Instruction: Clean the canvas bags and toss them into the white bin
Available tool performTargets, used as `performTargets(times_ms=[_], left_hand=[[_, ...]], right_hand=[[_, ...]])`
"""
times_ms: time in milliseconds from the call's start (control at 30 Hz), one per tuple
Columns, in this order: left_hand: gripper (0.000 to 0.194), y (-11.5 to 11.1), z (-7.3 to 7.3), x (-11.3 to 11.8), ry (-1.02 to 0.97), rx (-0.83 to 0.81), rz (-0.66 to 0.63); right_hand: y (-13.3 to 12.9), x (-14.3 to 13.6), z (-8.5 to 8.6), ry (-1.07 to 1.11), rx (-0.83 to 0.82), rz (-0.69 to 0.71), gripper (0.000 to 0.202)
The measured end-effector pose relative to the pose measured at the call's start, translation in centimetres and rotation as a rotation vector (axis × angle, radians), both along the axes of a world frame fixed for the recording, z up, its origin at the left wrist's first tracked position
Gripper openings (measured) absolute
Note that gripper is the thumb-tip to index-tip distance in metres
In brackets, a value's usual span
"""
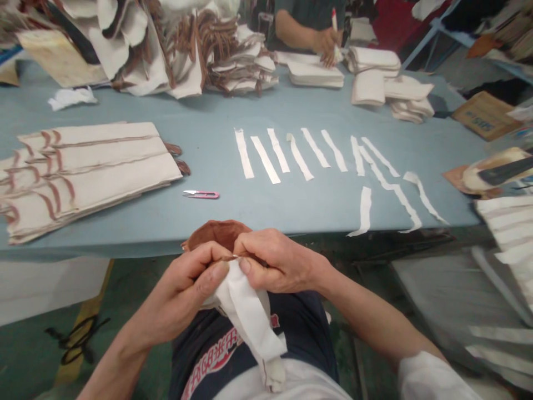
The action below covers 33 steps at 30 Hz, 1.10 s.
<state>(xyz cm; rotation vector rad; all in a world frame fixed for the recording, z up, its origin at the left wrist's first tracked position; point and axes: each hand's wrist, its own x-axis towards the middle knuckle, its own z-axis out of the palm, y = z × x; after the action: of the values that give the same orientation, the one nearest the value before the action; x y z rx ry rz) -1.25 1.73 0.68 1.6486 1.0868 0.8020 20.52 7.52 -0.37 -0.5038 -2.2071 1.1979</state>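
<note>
Just off the table's front edge, my left hand (194,286) and my right hand (277,261) are close together, both pinching the edge of a brown and white fabric piece (219,233). Its brown part bulges up behind my fingers. A white strip (254,316) hangs down from between my thumbs over my lap. The fingertips of both hands nearly touch at the seam. Pink-handled thread snips (202,194) lie on the blue table (208,133) beyond my left hand. Several loose white strips (266,159) are spread out on the table beyond my right hand.
Stacked cream fabric pieces (104,161) lie at the left. Behind are a large fabric pile (166,50), a white scrap (73,98) and cream pads (315,75). Across the table, a person's hand (328,44) holds a pen. A cardboard box (486,115) sits at the right.
</note>
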Motion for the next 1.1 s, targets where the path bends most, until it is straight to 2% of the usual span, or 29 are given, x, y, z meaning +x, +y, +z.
performTargets(times_ms=[67, 200, 333, 467, 633, 733, 867, 967, 1100], left_hand=[[0.031, 0.1, 0.2, -0.4, 0.065, 0.039, -0.033], [0.027, 0.2, 1.6, -1.6, 0.2, 0.091, -0.132], [0.023, -0.2, 2.3, -2.3, 0.221, 0.08, -0.156], [0.019, -0.4, 2.5, -2.1, 0.188, 0.087, -0.159], [0.043, 0.1, 3.2, -1.5, 0.163, 0.009, -0.191], [0.044, 0.3, 3.1, -1.0, 0.207, 0.03, -0.183], [0.036, 0.1, 2.2, -0.7, 0.235, 0.195, -0.155], [0.028, -0.2, 1.6, -0.8, 0.245, 0.278, -0.154], [0.027, -0.6, 1.4, -1.1, 0.251, 0.257, -0.138]], right_hand=[[0.0, 0.6, 0.3, -0.08, 0.022, 0.011, 0.008], [0.4, 2.0, 1.4, -0.187, 0.02, 0.049, 0.007], [0.4, 2.7, 2.6, -0.177, -0.046, 0.117, 0.011], [-0.4, 2.2, 3.0, -0.189, -0.006, 0.082, 0.006], [-0.7, 1.6, 2.9, -0.155, 0.087, 0.022, 0.008], [-0.5, 1.4, 3.0, -0.18, 0.135, -0.002, 0.008], [-0.4, 1.2, 2.8, -0.27, 0.286, -0.002, 0.015], [-0.4, 1.2, 2.3, -0.258, 0.388, 0.029, 0.019], [-0.8, 1.3, 1.7, -0.229, 0.479, -0.01, 0.018]])
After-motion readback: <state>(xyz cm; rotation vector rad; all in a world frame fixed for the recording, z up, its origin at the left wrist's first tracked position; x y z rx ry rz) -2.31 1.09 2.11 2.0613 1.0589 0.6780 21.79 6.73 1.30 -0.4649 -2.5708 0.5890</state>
